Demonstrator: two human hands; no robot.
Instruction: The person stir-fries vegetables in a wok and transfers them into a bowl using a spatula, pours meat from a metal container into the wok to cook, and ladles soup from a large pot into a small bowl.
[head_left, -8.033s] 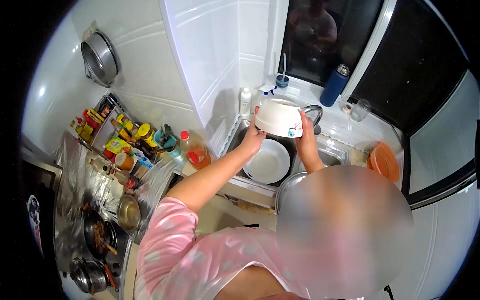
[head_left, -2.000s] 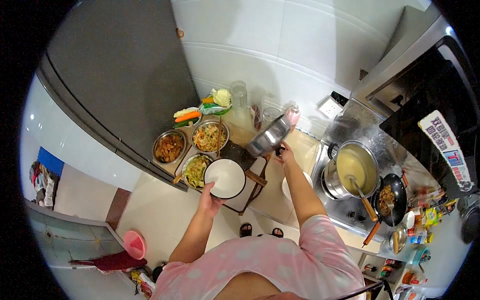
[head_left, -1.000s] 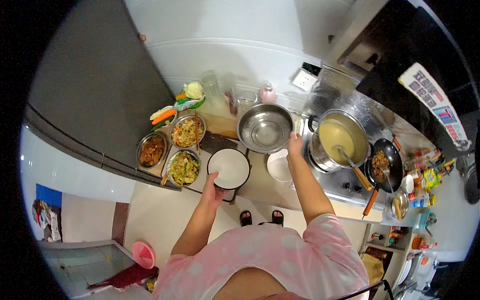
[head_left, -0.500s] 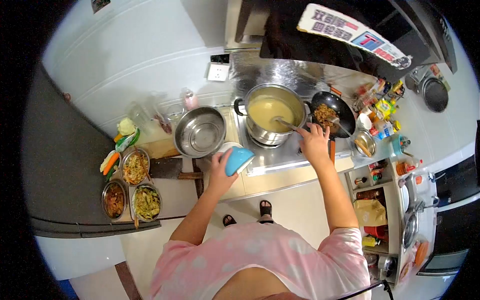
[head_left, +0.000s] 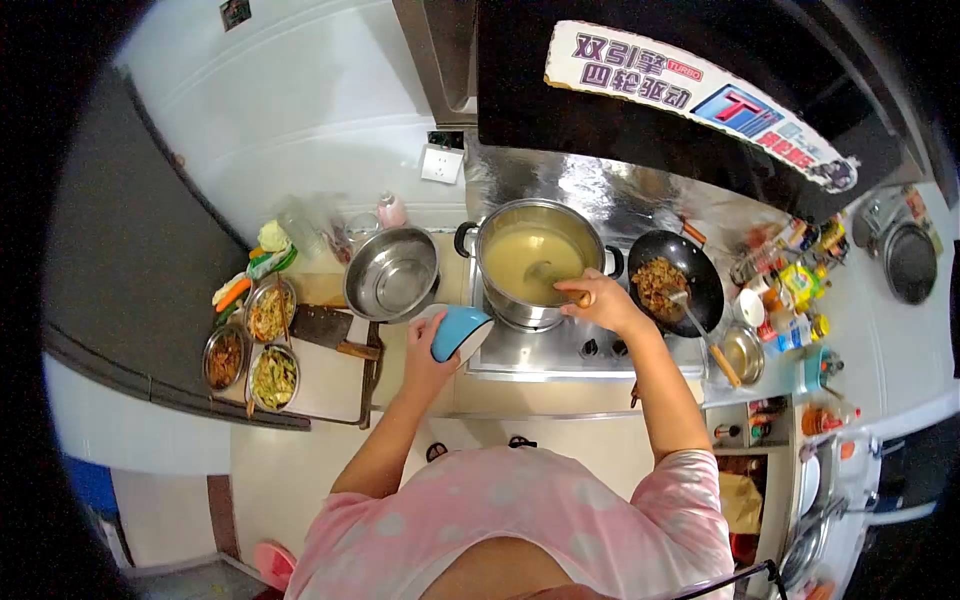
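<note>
My left hand (head_left: pixel 426 362) grips a blue bowl (head_left: pixel 461 332) with a pale rim, tilted in front of the stove. Just behind that hand shows a pale rounded thing (head_left: pixel 432 311), partly hidden. On the stove stands a large steel pot (head_left: pixel 508 300) of pale yellowish liquid. My right hand (head_left: pixel 606 304) is closed around the handle of a ladle (head_left: pixel 541 272) over the pot's near right side; the ladle's head is partly under the liquid. Left of the pot sits a wide steel basin (head_left: pixel 388 283) with nothing visible in it.
A black wok (head_left: pixel 708 290) with browned food and a wooden-handled spatula (head_left: pixel 702 328) is right of the pot. A small steel bowl (head_left: pixel 742 358) and several bottles stand farther right. At left are a cleaver (head_left: pixel 322 327), a cutting board (head_left: pixel 325 383) and dishes of food. A range hood hangs above.
My right hand and the ladle have moved left, and the ladle sits lower in the pot. The bowl stays in my left hand. The camera view has shifted.
</note>
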